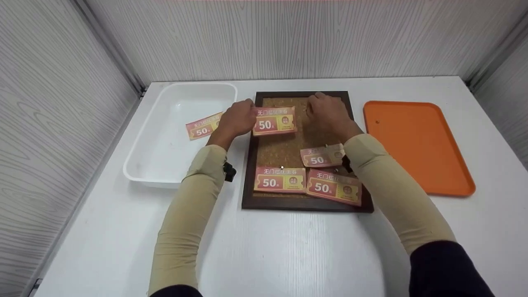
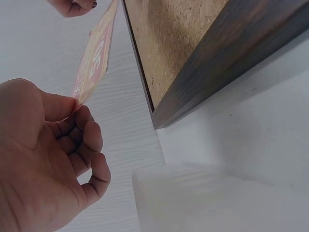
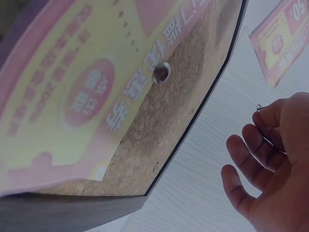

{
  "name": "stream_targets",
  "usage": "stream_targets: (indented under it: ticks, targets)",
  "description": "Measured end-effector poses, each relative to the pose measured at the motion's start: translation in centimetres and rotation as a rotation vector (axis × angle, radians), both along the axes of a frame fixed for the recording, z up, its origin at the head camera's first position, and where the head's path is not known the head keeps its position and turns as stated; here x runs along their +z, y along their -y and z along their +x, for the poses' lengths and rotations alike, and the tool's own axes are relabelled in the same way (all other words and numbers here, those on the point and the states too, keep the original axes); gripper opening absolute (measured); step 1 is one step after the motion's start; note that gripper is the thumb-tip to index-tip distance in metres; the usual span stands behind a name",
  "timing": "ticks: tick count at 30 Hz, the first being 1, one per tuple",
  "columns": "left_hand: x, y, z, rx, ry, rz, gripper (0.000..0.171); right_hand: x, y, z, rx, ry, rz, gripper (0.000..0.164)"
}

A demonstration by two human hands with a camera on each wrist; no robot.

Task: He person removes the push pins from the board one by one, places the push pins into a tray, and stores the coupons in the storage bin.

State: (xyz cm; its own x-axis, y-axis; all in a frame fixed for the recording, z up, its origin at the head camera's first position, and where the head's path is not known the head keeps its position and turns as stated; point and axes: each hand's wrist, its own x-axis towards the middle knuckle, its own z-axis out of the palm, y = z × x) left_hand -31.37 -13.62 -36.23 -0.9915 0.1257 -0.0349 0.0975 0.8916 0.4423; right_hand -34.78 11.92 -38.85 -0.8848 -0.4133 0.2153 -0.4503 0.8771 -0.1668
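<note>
Two outstretched arms (image 1: 185, 231); left hand (image 1: 238, 119) pinching coupon (image 1: 274, 121), right hand (image 1: 329, 114) tack (image 3: 259, 107).

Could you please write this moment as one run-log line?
Left hand: pinches coupon above corkboard | Right hand: pinches metal tack | Corkboard: three more coupons | White tray: one coupon | Orange tray: one tack

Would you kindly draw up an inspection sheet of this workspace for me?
Surface: white table under a white bin, cork board and orange tray.
Job's things: three coupons on the board; another coupon in the bin; one small metallic item on the tray.
Clutter: nothing seen.
Hands: left hand pinches a fifth coupon; right hand pinches a metal pin.
Cables: nothing seen.
Surroundings: wood-grain panels behind and at both sides.
</note>
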Motion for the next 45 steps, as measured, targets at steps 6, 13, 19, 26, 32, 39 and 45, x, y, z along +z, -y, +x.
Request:
stream_targets:
  ticks: [6, 13, 19, 26, 32, 39, 45]
  targets:
    - [0.1, 0.3, -0.1, 0.0, 0.01, 0.017, 0.04, -0.2, -0.9, -0.3, -0.01, 0.019, -0.051, 0.026]
    - [-0.2, 0.7, -0.1, 0.001, -0.009, 0.016, 0.038, -0.3, -1.9, -0.8, -0.034, 0.017, -0.085, 0.029]
    - [-0.2, 0.9, 0.1, -0.001, -0.033, 0.014, 0.036, 0.0, -2.9, -1.1, -0.044, 0.027, -0.062, 0.031]
    - [0.4, 1.0, 0.3, -0.01, -0.055, 0.038, 0.036, 0.3, -4.0, -1.0, -0.023, -0.001, -0.06, 0.032]
    - [0.9, 1.3, 0.4, -0.003, -0.063, 0.084, 0.036, 0.1, -5.6, -1.4, -0.031, 0.028, -0.099, 0.033]
    - [1.5, 1.9, 1.0, 0.01, -0.064, 0.154, 0.035, -0.2, -7.0, -1.4, -0.056, 0.058, -0.139, 0.034]
    - [1.7, 2.3, 1.1, 0.03, -0.068, 0.156, 0.034, -0.2, -7.9, -1.6, -0.082, 0.065, -0.134, 0.037]
